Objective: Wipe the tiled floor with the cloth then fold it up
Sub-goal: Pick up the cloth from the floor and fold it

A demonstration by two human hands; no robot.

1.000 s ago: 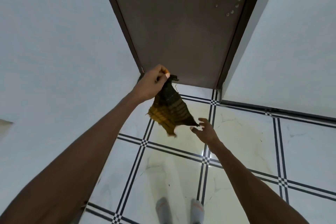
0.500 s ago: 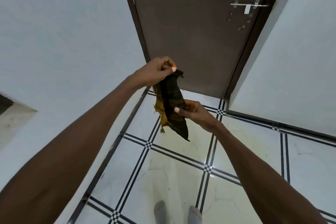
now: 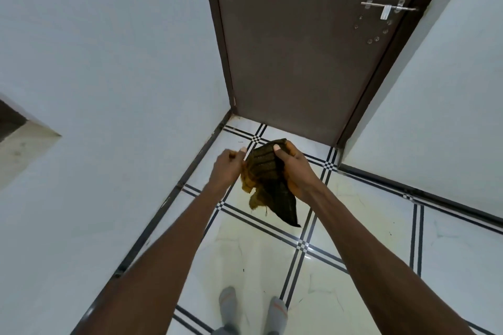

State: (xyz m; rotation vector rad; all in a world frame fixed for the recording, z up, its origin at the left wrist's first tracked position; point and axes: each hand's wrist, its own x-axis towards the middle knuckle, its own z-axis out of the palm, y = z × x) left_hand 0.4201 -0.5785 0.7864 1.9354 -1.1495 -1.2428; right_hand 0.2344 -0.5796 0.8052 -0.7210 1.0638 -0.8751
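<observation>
A dark green and mustard striped cloth (image 3: 268, 182) hangs bunched in the air in front of me, above the tiled floor (image 3: 340, 228). My right hand (image 3: 295, 171) grips its upper right side, thumb on top near the upper edge. My left hand (image 3: 228, 167) pinches the cloth's left edge between thumb and fingers. The cloth's lower corner dangles down to the right. White glossy tiles with black line borders make up the floor.
A dark brown door (image 3: 299, 43) with a metal latch (image 3: 386, 8) stands shut straight ahead. White walls (image 3: 109, 62) close in on the left and right. My two feet in grey socks (image 3: 253, 310) stand on the tiles below.
Both hands have come lower with the cloth. My right hand moved from the cloth's middle up to its top edge, gathering it, and the left hand now pinches the left side.
</observation>
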